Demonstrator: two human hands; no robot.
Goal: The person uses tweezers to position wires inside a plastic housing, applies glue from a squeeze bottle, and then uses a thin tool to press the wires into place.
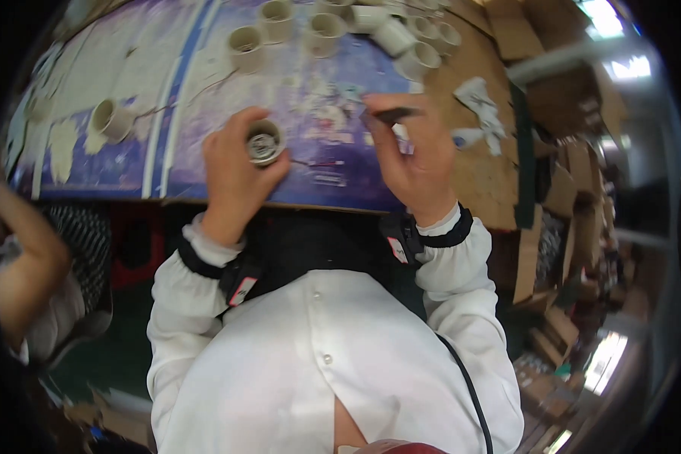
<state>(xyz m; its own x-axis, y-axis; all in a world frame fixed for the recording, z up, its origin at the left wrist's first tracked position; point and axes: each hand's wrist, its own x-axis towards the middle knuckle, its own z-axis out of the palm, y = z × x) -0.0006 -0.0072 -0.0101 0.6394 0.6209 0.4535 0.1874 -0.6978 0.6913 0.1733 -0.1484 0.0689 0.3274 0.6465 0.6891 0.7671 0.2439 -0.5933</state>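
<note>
My left hand is wrapped round a cream cylindrical cup, tilted so its mouth faces me. Grey metallic-looking contents show inside it. Beside the cup's base a thin dark wire runs right over the table; I cannot tell whether it joins the cup. Over the table to the right, my right hand pinches a small dark object, blurred, perhaps a tool handle. Its lower end is hidden by the fingers.
Several similar cups stand or lie at the far side. Another cup with a wire lies at left. White crumpled cloth or paper rests on cardboard at right. Cardboard boxes stand beyond. A co-worker's arm is at left.
</note>
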